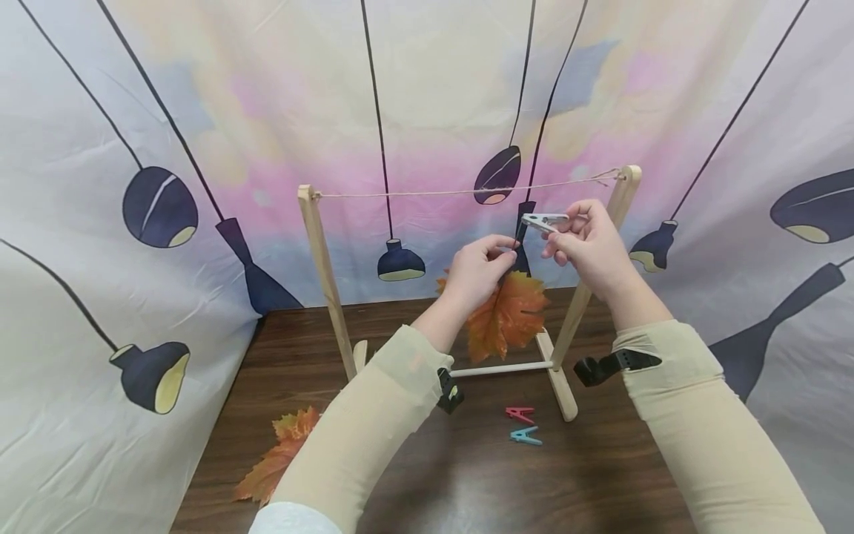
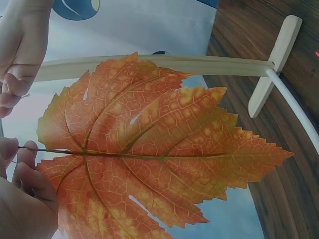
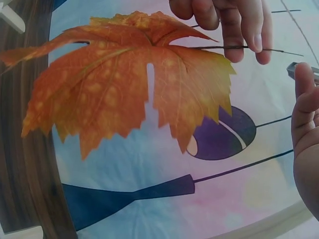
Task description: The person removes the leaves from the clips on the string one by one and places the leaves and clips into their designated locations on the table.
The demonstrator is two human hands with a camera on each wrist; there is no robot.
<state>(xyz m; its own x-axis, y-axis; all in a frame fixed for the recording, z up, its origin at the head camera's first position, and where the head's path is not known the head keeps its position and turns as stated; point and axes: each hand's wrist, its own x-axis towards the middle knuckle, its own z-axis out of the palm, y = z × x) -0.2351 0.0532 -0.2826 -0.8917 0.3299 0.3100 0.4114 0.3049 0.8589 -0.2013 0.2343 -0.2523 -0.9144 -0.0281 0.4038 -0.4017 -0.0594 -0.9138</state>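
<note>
An orange artificial maple leaf (image 1: 508, 315) hangs from my left hand (image 1: 475, 271), whose thumb and fingers pinch its thin dark stem. In the left wrist view the leaf (image 2: 139, 144) spreads wide, its stem running into those fingertips. My right hand (image 1: 590, 241), a little higher and to the right, grips a grey clothespin (image 1: 543, 221) with its nose pointing left. Above both hands a thin string (image 1: 427, 193) runs between two wooden posts; leaf and clothespin are below it. Only the tip of the clothespin (image 3: 291, 69) shows in the right wrist view.
A wooden frame carries the string, with a left post (image 1: 327, 282), a right post (image 1: 623, 193) and a white crossbar (image 1: 500, 368). A red clothespin (image 1: 520, 414) and a blue clothespin (image 1: 526, 436) lie on the brown table (image 1: 467, 475). Another leaf (image 1: 276, 460) lies partly behind my left sleeve.
</note>
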